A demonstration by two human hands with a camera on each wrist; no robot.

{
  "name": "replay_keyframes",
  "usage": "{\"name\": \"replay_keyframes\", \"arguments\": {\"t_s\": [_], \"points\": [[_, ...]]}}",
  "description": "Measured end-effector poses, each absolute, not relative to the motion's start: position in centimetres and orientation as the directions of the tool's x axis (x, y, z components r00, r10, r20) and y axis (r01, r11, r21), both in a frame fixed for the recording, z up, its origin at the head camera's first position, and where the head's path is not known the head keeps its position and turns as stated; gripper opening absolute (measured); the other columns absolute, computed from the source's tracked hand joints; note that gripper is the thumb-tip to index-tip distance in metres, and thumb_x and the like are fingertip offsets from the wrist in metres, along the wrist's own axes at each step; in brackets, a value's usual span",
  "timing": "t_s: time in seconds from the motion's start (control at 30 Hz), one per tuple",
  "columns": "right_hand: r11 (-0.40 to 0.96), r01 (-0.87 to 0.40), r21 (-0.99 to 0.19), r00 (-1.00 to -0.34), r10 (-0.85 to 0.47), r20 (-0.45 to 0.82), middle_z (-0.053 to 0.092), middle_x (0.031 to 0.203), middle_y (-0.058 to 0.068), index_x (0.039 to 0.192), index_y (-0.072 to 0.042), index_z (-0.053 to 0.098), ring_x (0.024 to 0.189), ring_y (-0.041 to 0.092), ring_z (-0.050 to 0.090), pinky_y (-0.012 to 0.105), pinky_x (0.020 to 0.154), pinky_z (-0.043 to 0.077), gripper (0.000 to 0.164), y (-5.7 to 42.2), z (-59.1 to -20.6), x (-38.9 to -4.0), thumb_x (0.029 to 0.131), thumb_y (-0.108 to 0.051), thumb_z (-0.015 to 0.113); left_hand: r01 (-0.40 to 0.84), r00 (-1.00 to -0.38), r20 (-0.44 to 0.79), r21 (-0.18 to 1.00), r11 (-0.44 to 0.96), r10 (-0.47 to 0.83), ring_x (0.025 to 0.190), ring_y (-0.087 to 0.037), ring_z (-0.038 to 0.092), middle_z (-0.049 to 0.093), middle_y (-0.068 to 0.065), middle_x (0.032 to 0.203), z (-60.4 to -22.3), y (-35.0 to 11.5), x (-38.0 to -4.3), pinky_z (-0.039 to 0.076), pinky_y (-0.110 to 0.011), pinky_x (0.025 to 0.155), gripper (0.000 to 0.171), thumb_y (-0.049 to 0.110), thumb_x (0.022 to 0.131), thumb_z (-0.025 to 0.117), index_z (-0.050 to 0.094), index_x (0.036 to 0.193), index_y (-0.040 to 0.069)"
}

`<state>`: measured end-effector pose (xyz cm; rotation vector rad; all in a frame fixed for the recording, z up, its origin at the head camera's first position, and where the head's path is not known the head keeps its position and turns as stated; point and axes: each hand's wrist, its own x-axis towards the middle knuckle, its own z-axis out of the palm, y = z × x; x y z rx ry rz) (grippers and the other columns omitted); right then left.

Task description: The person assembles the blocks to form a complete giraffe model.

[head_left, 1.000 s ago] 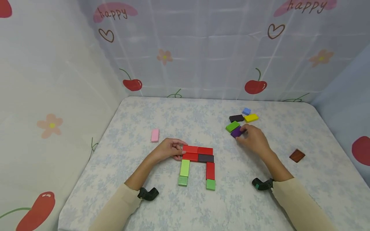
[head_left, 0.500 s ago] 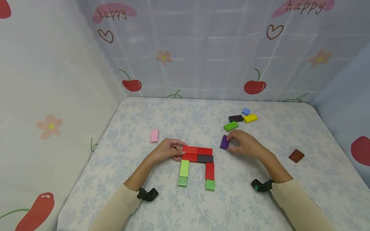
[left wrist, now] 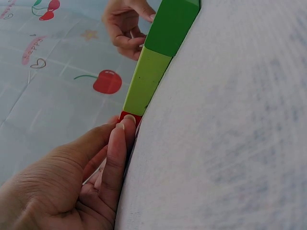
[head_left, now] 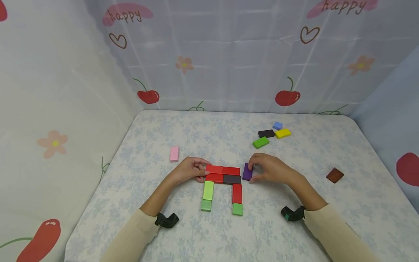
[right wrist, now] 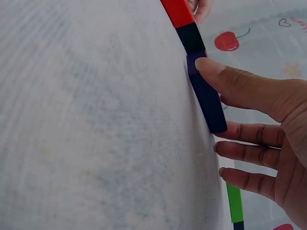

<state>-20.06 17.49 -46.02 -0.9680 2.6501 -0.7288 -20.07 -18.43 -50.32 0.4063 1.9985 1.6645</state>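
The right hand (head_left: 270, 169) pinches the purple block (head_left: 247, 174) just beside the black block (head_left: 231, 179); the left hand's (head_left: 188, 170) fingers grip the red blocks (head_left: 214, 169). Pushing too hard could skew them.

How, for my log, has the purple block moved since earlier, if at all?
Yes: the purple block moved left and nearer the camera, away from the yellow block.

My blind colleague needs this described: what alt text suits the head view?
A person's right hand holds a purple block beside red blocks, a dark block and green blocks laid out on a table; the left hand touches the red blocks.
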Motion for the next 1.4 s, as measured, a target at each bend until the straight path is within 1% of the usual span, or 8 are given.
{"name": "replay_keyframes", "arguments": {"t_s": [0.27,0.53,0.7,0.9,1.2,1.3,1.4], "points": [[0.642,-0.575,-0.507,-0.743,-0.669,-0.006,0.062,0.104,-0.011,0.096,-0.024,0.069,0.1,0.016,0.059,0.042,0.09,0.054,0.034,17.24,-46.16,-19.8,0.075,-0.039,0.091,-0.082,-0.828,-0.179,0.976,0.201,0.532,0.068,-0.02,0.072,0.072,-0.016,0.086,-50.36,-18.5,-19.98,0.064,-0.033,0.063,0.038,0.003,0.093,0.073,0.066,0.13,0.0],[0.659,-0.561,-0.501,-0.765,-0.644,0.011,0.064,0.104,-0.008,0.098,-0.022,0.069,0.098,0.016,0.058,0.041,0.088,0.055,0.035,17.39,-46.33,-19.87,0.076,-0.039,0.091,-0.061,-0.826,-0.161,0.978,0.199,0.54,0.068,-0.02,0.071,0.071,-0.016,0.085,-50.56,-18.46,-20.08,0.064,-0.034,0.064,0.037,0.004,0.094,0.072,0.066,0.13,0.0],[0.655,-0.559,-0.508,-0.762,-0.647,0.004,0.063,0.105,-0.008,0.097,-0.022,0.069,0.099,0.017,0.058,0.042,0.089,0.055,0.034,17.4,-46.23,-19.85,0.076,-0.038,0.091,-0.068,-0.827,-0.168,0.977,0.201,0.536,0.068,-0.02,0.071,0.072,-0.016,0.085,-50.45,-18.39,-20.03,0.064,-0.034,0.064,0.037,0.003,0.094,0.072,0.066,0.13,0.001],[0.646,-0.573,-0.505,-0.749,-0.663,0.002,0.062,0.106,-0.009,0.095,-0.024,0.068,0.1,0.017,0.057,0.042,0.089,0.055,0.032,17.36,-46.16,-19.79,0.076,-0.037,0.091,-0.069,-0.827,-0.166,0.978,0.196,0.537,0.068,-0.02,0.072,0.072,-0.015,0.085,-50.19,-18.38,-19.91,0.064,-0.035,0.064,0.038,0.003,0.093,0.072,0.065,0.13,-0.001],[0.634,-0.59,-0.499,-0.736,-0.676,0.011,0.062,0.107,-0.009,0.094,-0.023,0.068,0.102,0.017,0.058,0.043,0.091,0.055,0.032,17.32,-46.24,-19.8,0.076,-0.038,0.091,-0.086,-0.831,-0.187,0.974,0.211,0.524,0.068,-0.021,0.072,0.072,-0.017,0.086,-50.27,-18.41,-19.98,0.064,-0.035,0.064,0.036,0.003,0.093,0.072,0.067,0.129,0.002],[0.649,-0.581,-0.492,-0.747,-0.664,0.006,0.063,0.106,-0.01,0.097,-0.024,0.069,0.1,0.015,0.058,0.04,0.089,0.056,0.033,17.49,-46.04,-19.76,0.078,-0.042,0.089,-0.08,-0.829,-0.178,0.976,0.204,0.53,0.068,-0.02,0.072,0.072,-0.016,0.085,-50.31,-18.36,-19.93,0.064,-0.035,0.064,0.037,0.002,0.093,0.072,0.066,0.13,0.001],[0.682,-0.539,-0.495,-0.798,-0.601,0.043,0.067,0.104,-0.006,0.102,-0.019,0.07,0.097,0.017,0.061,0.037,0.081,0.056,0.033,17.82,-45.59,-19.92,0.083,-0.042,0.085,-0.069,-0.827,-0.169,0.977,0.201,0.536,0.067,-0.02,0.072,0.072,-0.015,0.085,-50.32,-18.45,-19.92,0.064,-0.035,0.064,0.038,0.002,0.094,0.072,0.065,0.131,-0.001]]}}
